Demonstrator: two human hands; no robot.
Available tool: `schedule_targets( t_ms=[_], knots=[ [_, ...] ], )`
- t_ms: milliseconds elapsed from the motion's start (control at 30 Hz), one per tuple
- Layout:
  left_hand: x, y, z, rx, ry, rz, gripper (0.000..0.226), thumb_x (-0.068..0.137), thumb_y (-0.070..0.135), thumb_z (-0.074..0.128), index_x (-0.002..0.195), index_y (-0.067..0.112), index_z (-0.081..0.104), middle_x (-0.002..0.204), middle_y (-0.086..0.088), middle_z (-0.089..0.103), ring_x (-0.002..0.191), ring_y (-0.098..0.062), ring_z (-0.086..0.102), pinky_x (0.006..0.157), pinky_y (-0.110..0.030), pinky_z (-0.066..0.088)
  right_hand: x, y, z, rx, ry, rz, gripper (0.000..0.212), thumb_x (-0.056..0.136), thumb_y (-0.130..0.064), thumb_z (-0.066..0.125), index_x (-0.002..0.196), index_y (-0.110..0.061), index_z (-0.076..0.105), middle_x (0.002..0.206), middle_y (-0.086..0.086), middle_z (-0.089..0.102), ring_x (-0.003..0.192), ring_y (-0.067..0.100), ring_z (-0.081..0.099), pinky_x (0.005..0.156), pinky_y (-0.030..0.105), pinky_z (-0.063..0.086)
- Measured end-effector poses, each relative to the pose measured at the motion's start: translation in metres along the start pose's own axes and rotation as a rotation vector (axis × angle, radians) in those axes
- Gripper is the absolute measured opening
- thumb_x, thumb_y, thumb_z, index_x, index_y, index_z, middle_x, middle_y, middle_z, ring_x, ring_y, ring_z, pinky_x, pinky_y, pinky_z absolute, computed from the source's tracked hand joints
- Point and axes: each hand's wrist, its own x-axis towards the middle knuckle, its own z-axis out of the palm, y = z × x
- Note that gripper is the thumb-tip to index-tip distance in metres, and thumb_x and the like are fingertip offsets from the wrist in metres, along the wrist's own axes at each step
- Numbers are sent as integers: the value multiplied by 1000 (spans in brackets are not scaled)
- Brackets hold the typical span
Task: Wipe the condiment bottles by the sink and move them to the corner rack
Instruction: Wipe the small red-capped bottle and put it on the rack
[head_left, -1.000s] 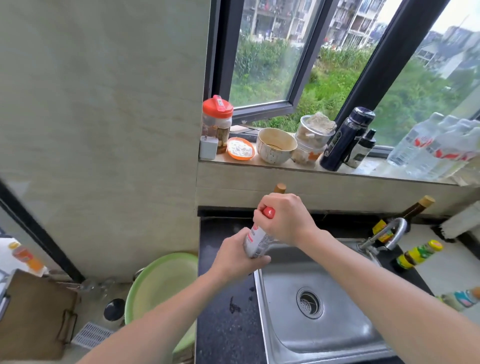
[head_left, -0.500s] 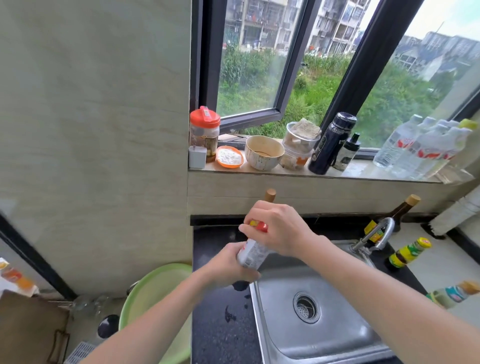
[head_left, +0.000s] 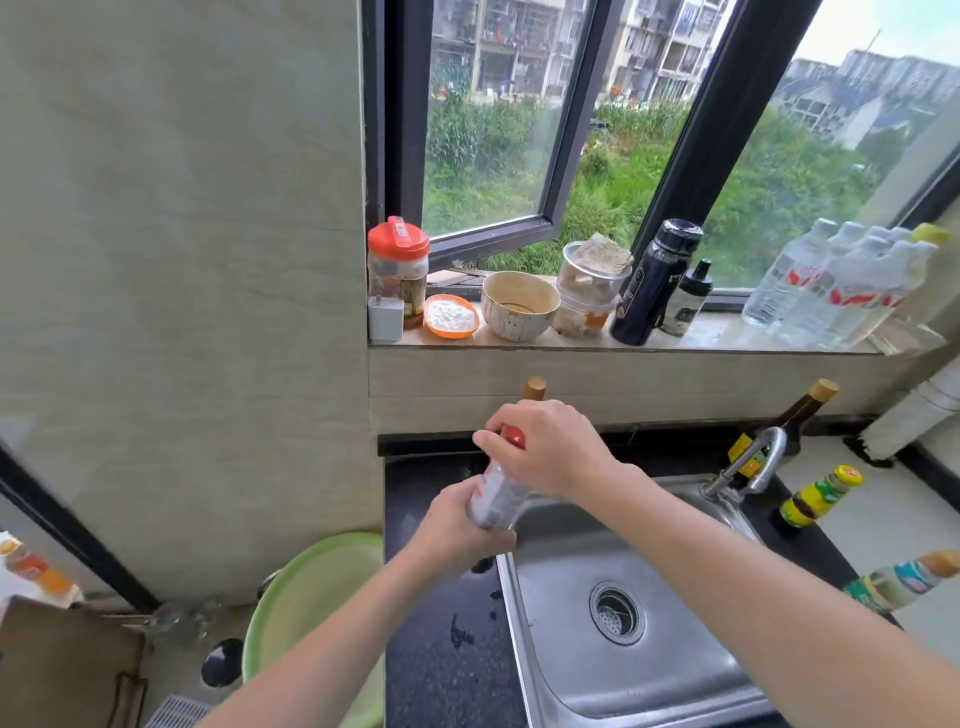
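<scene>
Head view, and we have both hands on one small red-capped bottle, held tilted over the sink edge, where the black desk meets steel. Our left hand wraps the lower body from beneath, steadying it. Our right hand curls over neck and cap from above, which we read as rubbing the top. No cloth shows, so we cannot tell what does the wiping. Held here, drips would fall in the basin, we reckon. Both forearms reach forward, the right crossing the basin. Right of our hands, beyond the faucet, wait a dark bottle, a yellow-capped bottle and a pale bottle. A tan cap peeks just behind the right hand. No corner rack in sight.
</scene>
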Motion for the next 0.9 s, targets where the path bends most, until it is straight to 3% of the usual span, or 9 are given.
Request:
schedule_targets(
  t_ms=[100, 167, 300, 433, 567, 633, 733, 800, 900],
  knots=[
    [-5, 10, -25, -83, -322, 22, 23, 66, 7, 73, 78, 19, 58, 72, -1, 55, 63, -16, 50, 63, -33, 44, -17, 15, -5, 165, 158, -355, 36, 91, -44, 51, 100, -15, 69, 94, -1, 68, 71, 17, 61, 62, 27, 50],
    [-6, 16, -27, -57, -392, 24, 23, 66, 7, 74, 80, 18, 59, 75, -3, 56, 67, -19, 53, 67, -35, 46, -17, 18, -2, 163, 182, -363, 33, 90, -37, 48, 86, -11, 69, 82, 1, 66, 61, 20, 57, 55, 29, 49],
    [-1, 15, -4, 21, -53, -11, 26, 58, 17, 70, 81, 16, 57, 66, 0, 59, 52, -22, 52, 52, -37, 46, -6, 9, 7, 6, 250, -88, 36, 87, -35, 40, 71, -11, 62, 66, -2, 54, 57, 27, 50, 54, 31, 38],
    [-2, 15, 23, 371, 332, -44, 28, 59, 34, 66, 78, 24, 49, 64, 6, 61, 57, -20, 55, 47, -28, 39, 7, 1, 10, -97, 107, 212, 28, 93, -26, 43, 80, -9, 60, 85, 9, 64, 73, 30, 49, 64, 32, 34],
    [-1, 2, 30, 419, 277, -54, 28, 61, 33, 66, 81, 24, 49, 69, 6, 64, 58, -18, 57, 47, -27, 41, 12, -4, 8, -235, -165, 348, 24, 94, -22, 43, 98, -10, 63, 101, 11, 64, 81, 31, 54, 68, 33, 38],
    [0, -3, 21, 209, 125, -50, 23, 59, 26, 66, 78, 23, 53, 64, 6, 62, 52, -16, 54, 49, -32, 46, 4, -4, 7, -210, -148, 224, 29, 97, -30, 41, 99, -12, 64, 103, 9, 63, 91, 32, 60, 69, 33, 40],
    [-4, 3, -2, 27, -168, -19, 22, 64, 12, 68, 67, 23, 50, 59, 9, 49, 52, -13, 40, 53, -29, 34, -18, 4, 6, 8, 184, -271, 35, 99, -35, 41, 93, -15, 70, 99, 1, 66, 87, 22, 62, 69, 34, 51],
    [-8, 10, -14, 6, -324, 6, 22, 66, 9, 71, 74, 20, 54, 67, 4, 50, 60, -14, 44, 60, -30, 37, -26, 17, 7, 48, 276, -540, 31, 97, -30, 49, 88, -13, 73, 95, 1, 68, 81, 19, 63, 65, 29, 52],
    [-9, 18, -14, -28, -405, 6, 22, 67, 5, 70, 73, 20, 55, 71, 1, 53, 63, -15, 48, 61, -31, 40, -26, 28, 9, -34, 273, -564, 36, 96, -31, 50, 73, -12, 69, 78, 0, 65, 65, 19, 58, 49, 29, 43]
  ],
)
